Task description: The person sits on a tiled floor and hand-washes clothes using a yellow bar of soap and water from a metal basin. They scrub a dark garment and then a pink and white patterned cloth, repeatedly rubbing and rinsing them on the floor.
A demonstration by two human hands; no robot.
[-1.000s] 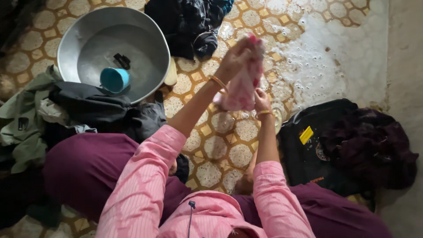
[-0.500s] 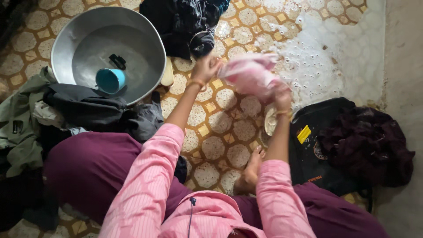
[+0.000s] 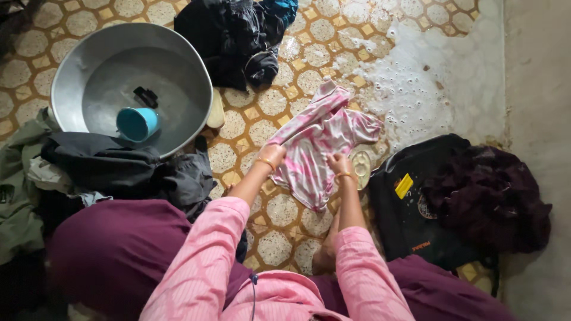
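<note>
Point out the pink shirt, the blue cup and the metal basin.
pink shirt (image 3: 315,148), head view, middle of the cloth
blue cup (image 3: 137,123), head view, its side
metal basin (image 3: 71,65), head view, inner wall

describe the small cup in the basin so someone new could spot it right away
Start at the big round metal basin at the upper left of the tiled floor. A blue cup lies on its side inside, near the lower rim. It is the only bright blue thing there; the small black object beside it is darker and flatter.

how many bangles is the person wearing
2. One gold bangle is on the left wrist, by the left hand, and one gold bangle on the right wrist, by the right hand. Both hands rest on the pink garment. The sleeves could hide more.
</note>
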